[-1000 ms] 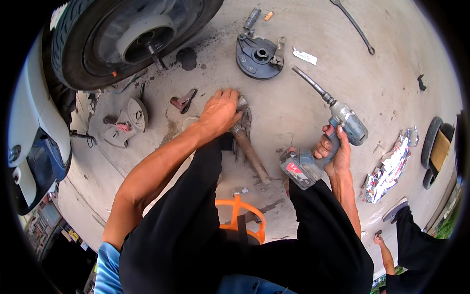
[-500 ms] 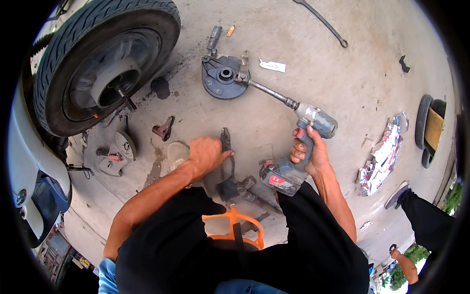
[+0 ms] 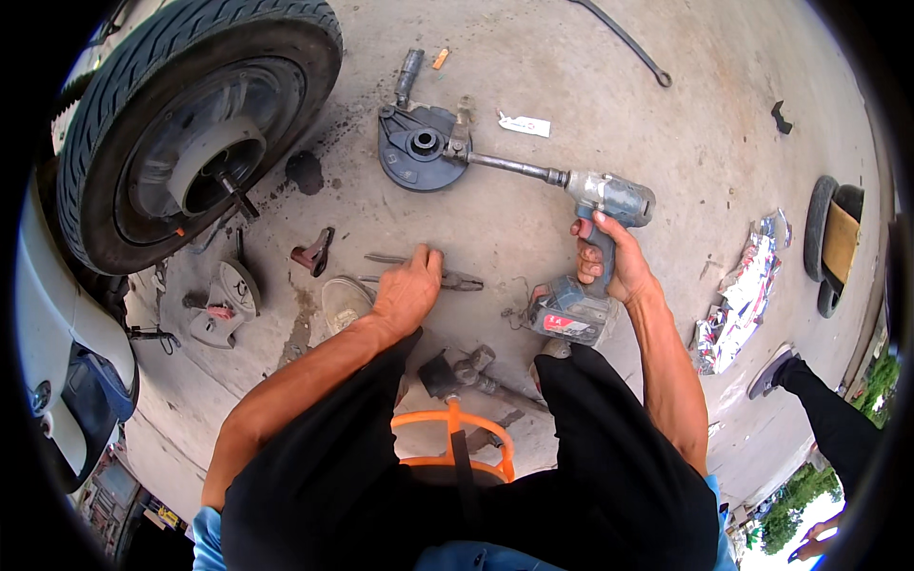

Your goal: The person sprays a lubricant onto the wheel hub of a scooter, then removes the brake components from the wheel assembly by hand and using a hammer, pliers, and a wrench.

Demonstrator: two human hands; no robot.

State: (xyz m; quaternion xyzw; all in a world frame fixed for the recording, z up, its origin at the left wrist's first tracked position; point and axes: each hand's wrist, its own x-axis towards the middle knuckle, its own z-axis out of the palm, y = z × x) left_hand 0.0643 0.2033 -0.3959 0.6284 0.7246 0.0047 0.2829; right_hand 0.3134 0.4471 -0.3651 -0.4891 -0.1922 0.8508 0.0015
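My left hand is closed around a pair of pliers. The jaws point right and the handles stick out on the left, low over the ground. In my right hand is the grip of a cordless impact wrench, its battery hanging near my right knee. A long extension runs left from the wrench to the lever side of a dark round brake plate on the concrete. Whether its socket sits on a bolt there is too small to tell. A metal cylinder lies against the plate's far side.
A wheel with tyre stands at the left beside a white scooter body. Brake shoes, a reddish-brown bracket, a hammer and an orange stool are close by. A long wrench, crumpled packaging and another person's leg are farther off.
The pliers in my left hand have turned from upright in the picture to lying crosswise. The impact wrench has levelled out, its battery swinging slightly right. The other person's hand has moved lower.
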